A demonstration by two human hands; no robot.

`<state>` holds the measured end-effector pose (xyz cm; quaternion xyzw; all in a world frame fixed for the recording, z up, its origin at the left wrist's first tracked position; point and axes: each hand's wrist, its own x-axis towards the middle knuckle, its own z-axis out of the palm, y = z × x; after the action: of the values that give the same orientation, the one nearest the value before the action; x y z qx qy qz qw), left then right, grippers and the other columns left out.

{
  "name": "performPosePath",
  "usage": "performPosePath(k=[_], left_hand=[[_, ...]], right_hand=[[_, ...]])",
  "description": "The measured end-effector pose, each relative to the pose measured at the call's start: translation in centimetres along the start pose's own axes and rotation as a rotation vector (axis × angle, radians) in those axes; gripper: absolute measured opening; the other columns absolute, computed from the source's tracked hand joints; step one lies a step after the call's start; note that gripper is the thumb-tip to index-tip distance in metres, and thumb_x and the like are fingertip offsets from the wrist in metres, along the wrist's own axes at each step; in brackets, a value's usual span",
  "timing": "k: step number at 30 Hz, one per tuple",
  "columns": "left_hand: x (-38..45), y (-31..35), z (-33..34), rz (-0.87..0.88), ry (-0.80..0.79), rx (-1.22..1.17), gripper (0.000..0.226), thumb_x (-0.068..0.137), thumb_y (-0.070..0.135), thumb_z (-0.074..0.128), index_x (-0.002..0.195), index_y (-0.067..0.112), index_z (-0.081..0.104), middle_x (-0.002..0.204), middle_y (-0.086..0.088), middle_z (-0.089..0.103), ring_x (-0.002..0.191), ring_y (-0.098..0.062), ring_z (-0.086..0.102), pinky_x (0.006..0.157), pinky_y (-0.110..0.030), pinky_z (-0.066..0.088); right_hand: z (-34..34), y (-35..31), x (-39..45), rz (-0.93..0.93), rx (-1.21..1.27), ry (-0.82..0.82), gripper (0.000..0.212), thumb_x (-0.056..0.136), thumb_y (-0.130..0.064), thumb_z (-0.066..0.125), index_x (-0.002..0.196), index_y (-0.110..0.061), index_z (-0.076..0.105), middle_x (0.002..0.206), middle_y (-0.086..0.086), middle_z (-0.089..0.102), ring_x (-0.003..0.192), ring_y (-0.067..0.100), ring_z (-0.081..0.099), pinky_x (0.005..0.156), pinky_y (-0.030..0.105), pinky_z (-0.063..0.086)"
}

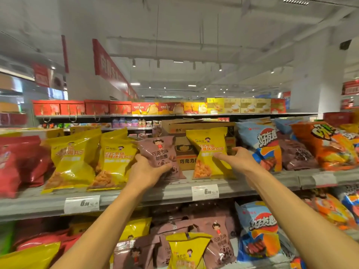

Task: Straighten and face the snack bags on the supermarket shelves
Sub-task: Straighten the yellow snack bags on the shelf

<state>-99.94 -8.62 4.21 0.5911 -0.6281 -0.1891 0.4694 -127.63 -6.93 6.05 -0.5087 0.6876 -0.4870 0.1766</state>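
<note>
The upper shelf [174, 191] runs past both frame edges. A cardboard box [186, 148] at its middle is half hidden by bags. The yellow bag [208, 152] stands upright on the shelf, right hand [236, 159] gripping its side. The left hand [148, 169] clamps the brown bag [159, 152], covering its lower corner.
</note>
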Motion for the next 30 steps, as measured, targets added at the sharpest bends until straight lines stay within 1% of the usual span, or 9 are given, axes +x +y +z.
performPosePath(k=[4,7,10,13,17,20,22,25,30], left_hand=[[1.7,-0.4,0.4,-0.02,-0.068,-0.07,0.088,0.064,0.05,0.089,0.125,0.0,0.05,0.117,-0.008,0.069,0.105,-0.025,0.066,0.095,-0.045,0.054],[2.2,-0.8,0.6,0.003,-0.091,-0.113,0.086,0.062,0.047,0.091,0.126,0.003,0.052,0.117,-0.005,0.07,0.105,-0.022,0.067,0.096,-0.046,0.054],[2.0,-0.8,1.0,0.016,-0.043,-0.183,0.079,0.062,0.04,0.093,0.124,0.013,0.051,0.114,0.0,0.07,0.103,-0.018,0.067,0.091,-0.042,0.055],[1.3,-0.1,1.5,0.052,0.027,-0.286,0.078,0.061,0.031,0.094,0.123,0.02,0.049,0.109,0.006,0.069,0.097,-0.008,0.066,0.074,-0.023,0.05],[0.8,1.1,3.0,0.108,0.049,-0.415,0.074,0.064,0.019,0.092,0.123,0.022,0.047,0.107,0.008,0.07,0.089,0.002,0.067,0.059,-0.01,0.051],[0.6,2.5,4.8,0.121,0.034,-0.431,0.074,0.067,0.016,0.09,0.126,0.018,0.046,0.11,0.004,0.068,0.091,-0.001,0.067,0.06,-0.011,0.051],[0.6,3.6,6.3,0.132,-0.012,-0.401,0.065,0.068,0.015,0.09,0.12,0.018,0.051,0.102,0.007,0.07,0.082,0.002,0.068,0.055,-0.007,0.049],[0.6,5.2,8.9,0.15,-0.096,-0.373,0.043,0.068,0.015,0.089,0.096,0.023,0.058,0.073,0.018,0.073,0.064,0.012,0.065,0.05,-0.003,0.045],[0.4,7.5,12.2,0.151,-0.203,-0.327,0.036,0.068,0.025,0.091,0.092,0.026,0.063,0.075,0.018,0.073,0.071,0.004,0.069,0.055,-0.008,0.047]], right_hand=[[0.3,1.0,2.4,0.034,-0.021,-0.193,0.109,0.049,-0.07,0.087,0.134,-0.012,0.054,0.13,0.005,0.062,0.109,0.021,0.06,0.085,0.032,0.046],[0.4,1.1,3.4,-0.029,0.021,-0.313,0.091,0.03,-0.074,0.085,0.106,-0.026,0.069,0.107,-0.011,0.074,0.098,0.012,0.067,0.076,0.028,0.05],[0.8,1.3,3.8,-0.096,0.098,-0.387,0.063,0.045,-0.063,0.089,0.097,-0.031,0.073,0.091,-0.015,0.078,0.095,0.01,0.071,0.08,0.028,0.054],[1.2,2.1,4.2,-0.141,0.192,-0.373,0.049,0.06,-0.046,0.093,0.101,-0.026,0.073,0.098,-0.009,0.079,0.096,0.011,0.073,0.091,0.034,0.056],[0.5,2.3,4.1,-0.263,0.234,-0.263,0.051,0.073,-0.035,0.09,0.118,-0.025,0.068,0.106,-0.008,0.076,0.102,0.013,0.071,0.091,0.034,0.056],[-1.3,2.3,3.4,-0.37,0.243,-0.161,0.061,0.075,-0.037,0.089,0.128,-0.023,0.063,0.114,-0.006,0.073,0.105,0.013,0.07,0.093,0.036,0.056],[-2.9,2.6,2.9,-0.388,0.266,-0.138,0.057,0.074,-0.041,0.088,0.124,-0.026,0.064,0.112,-0.009,0.074,0.102,0.01,0.07,0.091,0.034,0.057],[-5.1,3.8,2.3,-0.379,0.325,-0.154,0.042,0.074,-0.041,0.087,0.11,-0.032,0.067,0.101,-0.016,0.076,0.092,0.002,0.072,0.083,0.027,0.057],[-7.3,6.2,2.0,-0.334,0.443,-0.158,0.029,0.076,-0.033,0.087,0.098,-0.032,0.068,0.085,-0.026,0.075,0.08,-0.006,0.072,0.061,0.01,0.053]])
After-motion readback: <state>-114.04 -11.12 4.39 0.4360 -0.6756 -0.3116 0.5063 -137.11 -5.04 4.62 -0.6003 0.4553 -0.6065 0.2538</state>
